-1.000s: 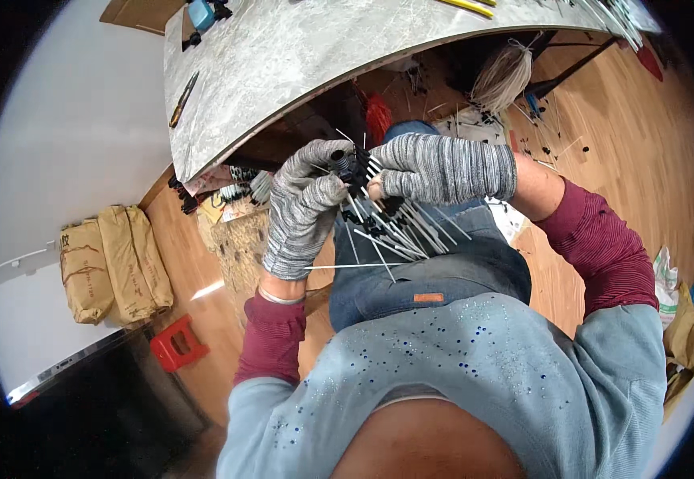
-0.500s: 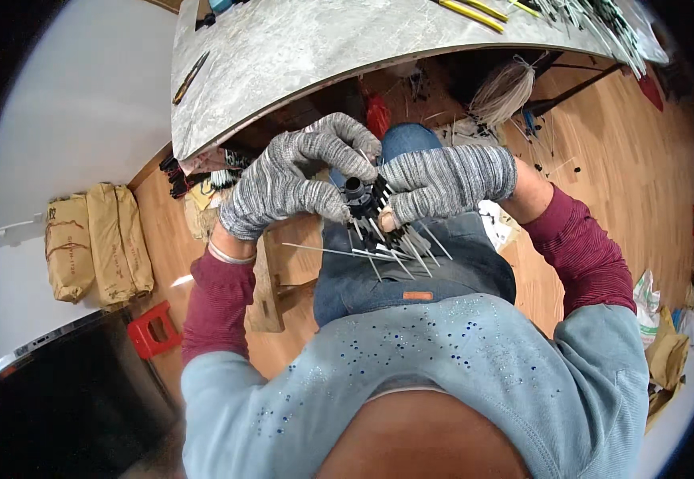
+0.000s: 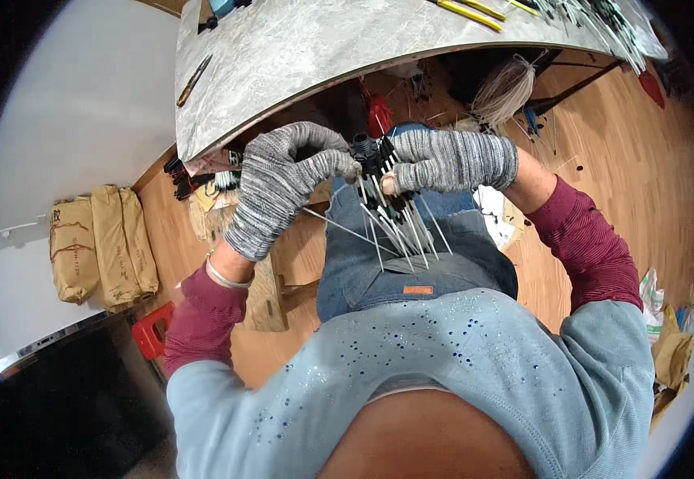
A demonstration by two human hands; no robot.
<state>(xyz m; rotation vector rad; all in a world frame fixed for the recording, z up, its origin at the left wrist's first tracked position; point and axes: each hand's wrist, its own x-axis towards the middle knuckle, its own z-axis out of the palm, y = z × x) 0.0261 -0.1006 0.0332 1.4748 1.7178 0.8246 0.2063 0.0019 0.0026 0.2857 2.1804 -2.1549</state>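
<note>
Above my lap is a black piece with a round open tube end (image 3: 362,145) and a bundle of thin white rods (image 3: 400,227) with black parts, fanning down towards me. My right hand (image 3: 452,161), in a grey knitted glove, is closed round the right side of this bundle, its bare thumb tip pressed on the rods. In a matching glove, my left hand (image 3: 287,180) pinches at the bundle's left edge, just below the tube end. One long rod slants out to the left below the left fingers. What exactly sits between those fingertips is hidden.
A grey marble-patterned table (image 3: 283,64) stands ahead, with a utility knife (image 3: 193,80), yellow-handled pliers (image 3: 468,13) and more rods (image 3: 602,20). A pale fibre-like bundle (image 3: 506,92) hangs under it. Brown packages (image 3: 99,247) and a red stool (image 3: 153,329) are at left.
Both hands and the bundle have moved a little away from me towards the table. My left hand has turned, its fingers now more drawn together, and the rods point more straight down.
</note>
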